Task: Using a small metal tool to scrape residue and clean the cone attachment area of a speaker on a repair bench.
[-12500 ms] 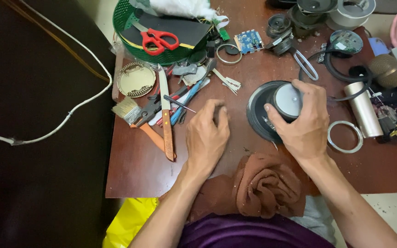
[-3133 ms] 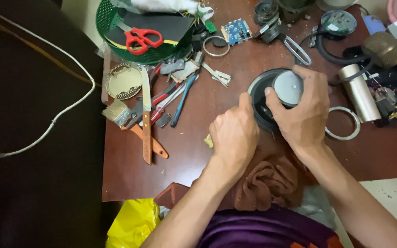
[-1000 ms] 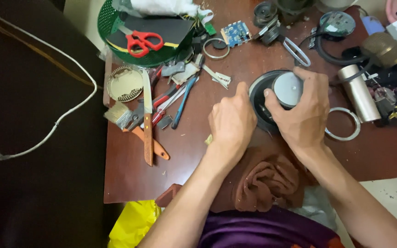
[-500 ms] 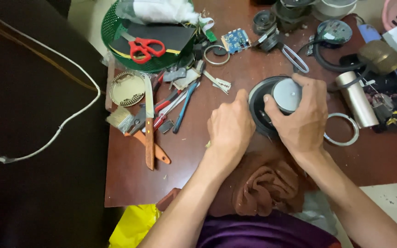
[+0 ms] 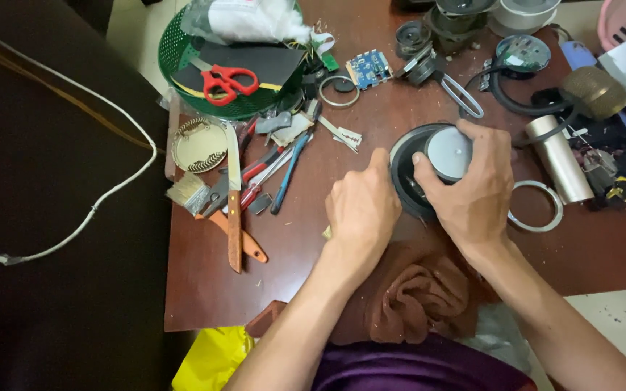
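Observation:
A round black speaker (image 5: 402, 181) with a silver magnet cap (image 5: 447, 148) lies on the brown wooden table (image 5: 284, 253). My right hand (image 5: 476, 192) grips the silver cap from above, thumb on its left side. My left hand (image 5: 360, 210) rests curled against the speaker's left rim, its index finger pointing at the black frame. A small pale tool tip (image 5: 325, 232) pokes out under this hand. A crumpled brown cloth (image 5: 414, 297) lies at the table's near edge, under my wrists.
Left of my hands lie a wooden-handled knife (image 5: 234, 210), pliers and screwdrivers. A green basket (image 5: 175, 58) holds red scissors (image 5: 226, 80). A metal ring (image 5: 545, 226), a silver cylinder (image 5: 559, 166), a blue circuit board (image 5: 369, 69) and motor parts crowd the right and back.
My left hand has come from the open table over to the speaker's left rim. In the last second both hands have stayed put; only the view has shifted slightly.

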